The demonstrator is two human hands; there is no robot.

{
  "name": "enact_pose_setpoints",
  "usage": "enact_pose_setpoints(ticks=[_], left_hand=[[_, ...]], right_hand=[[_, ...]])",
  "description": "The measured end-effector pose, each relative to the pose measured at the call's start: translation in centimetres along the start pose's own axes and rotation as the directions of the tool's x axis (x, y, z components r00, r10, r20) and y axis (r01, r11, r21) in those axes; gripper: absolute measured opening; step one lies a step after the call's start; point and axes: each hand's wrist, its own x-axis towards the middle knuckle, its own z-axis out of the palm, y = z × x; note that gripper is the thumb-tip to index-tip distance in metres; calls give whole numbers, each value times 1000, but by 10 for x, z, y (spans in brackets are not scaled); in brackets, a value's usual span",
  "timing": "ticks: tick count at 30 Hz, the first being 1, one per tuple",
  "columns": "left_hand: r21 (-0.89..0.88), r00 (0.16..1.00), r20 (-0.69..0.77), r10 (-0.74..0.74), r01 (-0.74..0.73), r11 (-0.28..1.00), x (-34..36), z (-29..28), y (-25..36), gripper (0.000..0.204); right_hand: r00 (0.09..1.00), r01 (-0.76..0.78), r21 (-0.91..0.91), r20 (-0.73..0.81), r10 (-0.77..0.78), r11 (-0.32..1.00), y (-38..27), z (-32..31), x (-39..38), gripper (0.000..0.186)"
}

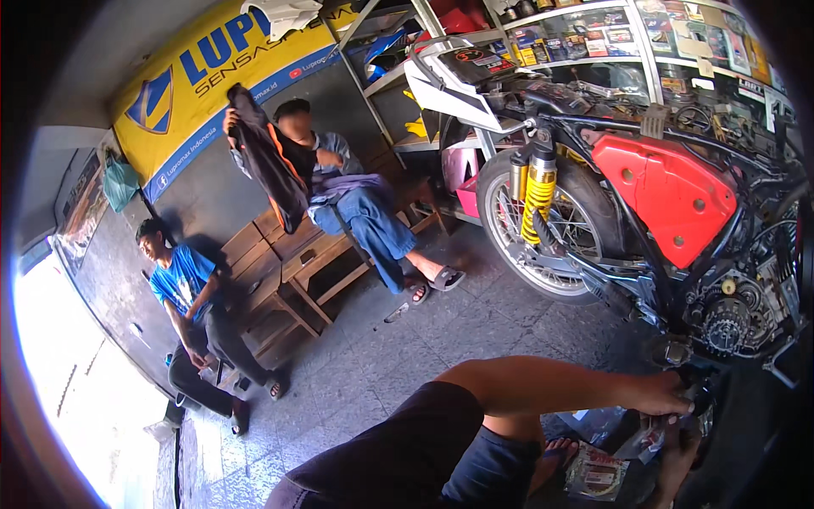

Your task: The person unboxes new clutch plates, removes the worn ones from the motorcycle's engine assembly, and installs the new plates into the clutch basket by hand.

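Note:
My left hand (661,394) reaches to the lower right with its fingers bent. My right hand (678,450) is just below it, partly in shadow, its fingers closed close to the left hand's. What lies between the fingers is too small and dark to make out. A crumpled clear plastic bag (646,441) with something reddish in it is beside the hands. Near my foot lies a flat clear packet (596,475) with a tan ring-shaped part inside. Just above the hands stands the motorcycle's uncovered engine (727,318), its round clutch parts exposed.
The motorcycle's rear wheel (551,225), yellow shock spring (538,193) and red side panel (666,197) rise ahead. Glass shelves (585,64) hold boxed parts. One person (182,280) sits left; another, holding up a dark jacket (270,157), sits on a wooden bench (326,265).

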Motion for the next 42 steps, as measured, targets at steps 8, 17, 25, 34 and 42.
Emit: enact_pose_setpoints(ticks=[8, 17, 25, 34, 42], left_hand=[[43, 998, -65, 12, -9, 999, 10, 5, 0, 37], [117, 995, -85, 55, -44, 992, 23, 8, -17, 26], [258, 957, -87, 276, -246, 934, 66, 3, -85, 26], [5, 994, -81, 77, -77, 997, -10, 0, 18, 30], [37, 984, -95, 150, -148, 988, 28, 2, -30, 27]], right_hand=[[949, 237, 48, 200, -242, 970, 22, -2, 23, 27], [931, 185, 178, 283, -231, 966, 80, -13, 45, 11], [960, 127, 131, 234, -156, 983, 19, 17, 27, 23], [972, 178, 16, 151, -179, 984, 16, 5, 42, 24], [970, 192, -6, 154, -189, 981, 17, 10, 42, 26]])
